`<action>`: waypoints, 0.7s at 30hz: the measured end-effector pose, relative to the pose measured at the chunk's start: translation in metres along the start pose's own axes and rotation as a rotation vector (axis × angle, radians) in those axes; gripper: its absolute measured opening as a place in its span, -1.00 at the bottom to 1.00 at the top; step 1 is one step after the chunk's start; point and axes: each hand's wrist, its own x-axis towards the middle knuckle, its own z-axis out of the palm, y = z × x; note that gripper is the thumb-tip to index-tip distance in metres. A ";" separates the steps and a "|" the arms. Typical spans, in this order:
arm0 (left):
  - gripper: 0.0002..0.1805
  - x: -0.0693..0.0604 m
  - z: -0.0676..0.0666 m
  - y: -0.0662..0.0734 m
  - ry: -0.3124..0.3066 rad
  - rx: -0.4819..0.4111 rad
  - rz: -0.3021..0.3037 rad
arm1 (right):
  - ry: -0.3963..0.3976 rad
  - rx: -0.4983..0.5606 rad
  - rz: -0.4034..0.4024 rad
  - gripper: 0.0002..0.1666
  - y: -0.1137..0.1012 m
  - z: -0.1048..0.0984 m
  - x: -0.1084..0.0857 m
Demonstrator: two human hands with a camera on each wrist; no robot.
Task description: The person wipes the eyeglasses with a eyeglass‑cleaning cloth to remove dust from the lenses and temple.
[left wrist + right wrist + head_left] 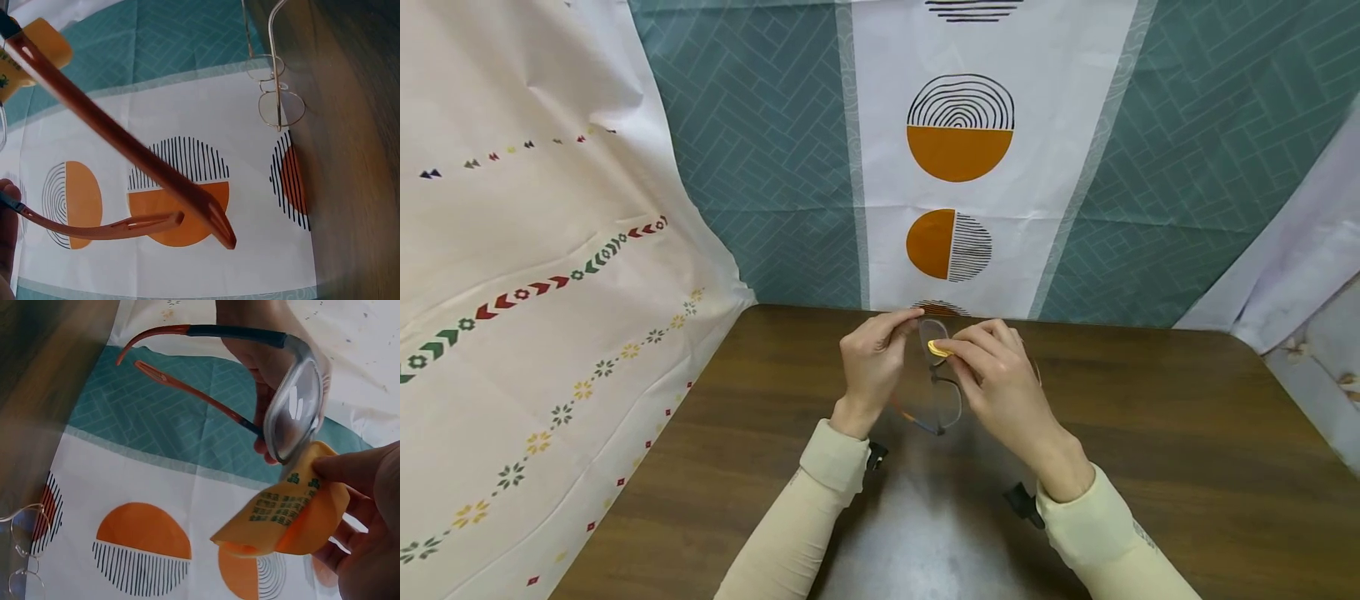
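Observation:
A pair of eyeglasses (950, 405) with a grey front and orange-tipped temples (125, 134) is held up above the table, tilted on end. My left hand (874, 364) pinches it at the far end of the frame. My right hand (1003, 390) pinches a yellow cloth (281, 512) with green print, folded over one lens. The other lens (298, 412) is bare in the right wrist view. In the left wrist view, only part of my left fingers (7, 228) shows at the edge. The cloth hides the lens beneath it.
A second pair of glasses, thin and gold-rimmed (281, 107), stands on the brown wooden table (1150, 417) near its back edge, mostly hidden by my right hand in the head view. A patterned curtain (760, 167) hangs behind the table, with a pale cloth (550, 350) at left.

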 end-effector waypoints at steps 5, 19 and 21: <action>-0.88 -0.001 -0.002 -0.002 0.003 -0.013 -0.020 | -0.050 0.007 -0.012 -0.65 -0.003 -0.003 -0.001; -0.87 -0.001 -0.002 -0.005 0.041 -0.041 0.005 | 0.011 0.066 0.030 -0.66 0.003 -0.024 0.003; -0.85 0.000 -0.001 -0.005 0.043 -0.051 0.019 | 0.059 0.037 0.049 -0.68 0.006 -0.027 0.005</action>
